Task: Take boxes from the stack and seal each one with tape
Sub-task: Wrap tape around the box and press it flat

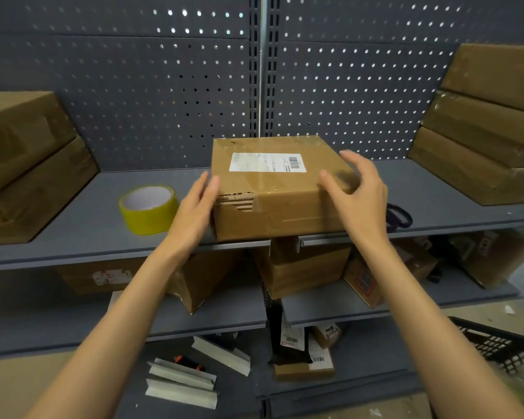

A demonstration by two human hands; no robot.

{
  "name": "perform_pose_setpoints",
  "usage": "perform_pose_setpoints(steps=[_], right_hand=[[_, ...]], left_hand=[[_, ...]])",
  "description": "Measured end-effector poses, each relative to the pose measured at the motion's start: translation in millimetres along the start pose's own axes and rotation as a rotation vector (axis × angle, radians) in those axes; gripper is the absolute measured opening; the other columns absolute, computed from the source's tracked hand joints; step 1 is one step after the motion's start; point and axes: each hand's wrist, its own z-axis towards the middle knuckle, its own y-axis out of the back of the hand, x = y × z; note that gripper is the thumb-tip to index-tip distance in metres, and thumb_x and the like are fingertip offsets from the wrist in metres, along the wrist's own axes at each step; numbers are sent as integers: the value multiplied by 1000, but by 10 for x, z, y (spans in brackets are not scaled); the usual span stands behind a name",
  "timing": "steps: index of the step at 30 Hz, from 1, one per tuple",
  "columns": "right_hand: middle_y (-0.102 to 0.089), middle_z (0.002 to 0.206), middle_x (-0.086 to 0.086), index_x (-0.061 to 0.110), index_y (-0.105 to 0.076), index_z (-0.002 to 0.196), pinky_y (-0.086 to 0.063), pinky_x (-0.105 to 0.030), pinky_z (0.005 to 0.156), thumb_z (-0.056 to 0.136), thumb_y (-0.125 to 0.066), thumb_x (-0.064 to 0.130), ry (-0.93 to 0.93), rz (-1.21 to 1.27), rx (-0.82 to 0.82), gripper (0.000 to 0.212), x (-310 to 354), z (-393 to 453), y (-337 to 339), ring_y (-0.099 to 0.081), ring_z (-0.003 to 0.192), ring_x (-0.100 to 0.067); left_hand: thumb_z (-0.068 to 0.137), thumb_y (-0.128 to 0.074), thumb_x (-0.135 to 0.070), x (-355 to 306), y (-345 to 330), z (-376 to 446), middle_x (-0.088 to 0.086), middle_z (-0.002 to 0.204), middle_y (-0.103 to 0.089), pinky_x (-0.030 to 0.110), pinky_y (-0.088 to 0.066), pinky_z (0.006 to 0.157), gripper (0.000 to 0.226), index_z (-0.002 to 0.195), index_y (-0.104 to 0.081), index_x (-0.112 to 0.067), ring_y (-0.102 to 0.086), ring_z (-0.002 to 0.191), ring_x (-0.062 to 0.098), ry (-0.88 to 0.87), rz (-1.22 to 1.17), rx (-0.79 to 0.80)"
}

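box (273, 182) sat on shelf (103, 213) | flanked by tape roll (148, 209), scissors (401, 217), box stacks (484, 131) | left hand (194, 211) laid flat, fingers released | right hand (360, 195) hovered, fingers spread loose

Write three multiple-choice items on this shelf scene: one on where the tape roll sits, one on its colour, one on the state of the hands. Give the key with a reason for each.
1. Where is the tape roll relative to the labelled box?
A. On top of it
B. On the shelf to its left
C. On the lower shelf

2. What colour is the tape roll?
A. Yellow
B. Red
C. Black

3. How are the hands?
A. Both grip the tape roll
B. Left hand lies with straight fingers along the box's left side, right hand spread open at its right corner
C. Right hand holds the scissors

Key:
1 B, the roll stands on the same shelf, left of the box.
2 A, its band is yellow.
3 B, neither hand is closed on anything; the scissors lie untouched behind the right hand.
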Motion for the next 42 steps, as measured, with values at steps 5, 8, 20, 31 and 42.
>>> perform_pose_setpoints(steps=[5, 8, 20, 31, 42], right_hand=[[-50, 141, 1, 17, -51, 136, -29, -25, 110, 92, -61, 33, 349, -167, 454, 48, 345, -78, -368, -41, 132, -10], [-39, 150, -1, 15, -41, 144, -21, -28, 114, 94, -57, 36, 475, -313, 597, 57, 408, -64, -572, -30, 141, -14], [-57, 134, 6, 21, -62, 126, -28, -26, 107, 87, -66, 35, 459, -228, 466, 41, 280, -61, -764, -45, 132, -11], [-48, 141, 16, 30, -54, 133, -28, -27, 108, 91, -58, 45, 433, -230, 536, 45, 279, -54, -716, -35, 137, -5], [-62, 126, 12, 29, -67, 119, -35, -30, 104, 90, -59, 38, 470, -199, 401, 31, 232, -125, -836, -50, 128, -12]], left_hand=[[94, -54, -28, 68, -20, -208, -36, 121, -39, -5, -34, 86, 59, 137, -16, -38, -41, 103, -30, -154, 117, 102], [95, -54, -25, 137, -2, -175, -15, 137, -47, 1, -36, 92, 64, 150, -23, -20, -46, 121, -6, -175, 163, 67], [92, -59, -16, 220, -123, -151, -11, 131, -50, 5, -41, 92, 56, 144, -38, -14, -49, 117, -6, -217, 44, -168], [92, -60, -29, 217, -284, -360, -8, 121, -64, 16, -47, 95, 46, 135, -54, -12, -57, 110, -3, -216, 103, -421], [89, -66, -27, 180, -271, -299, -13, 85, -65, 16, -40, 61, 37, 122, -64, -9, -45, 61, -4, -195, 177, -533]])
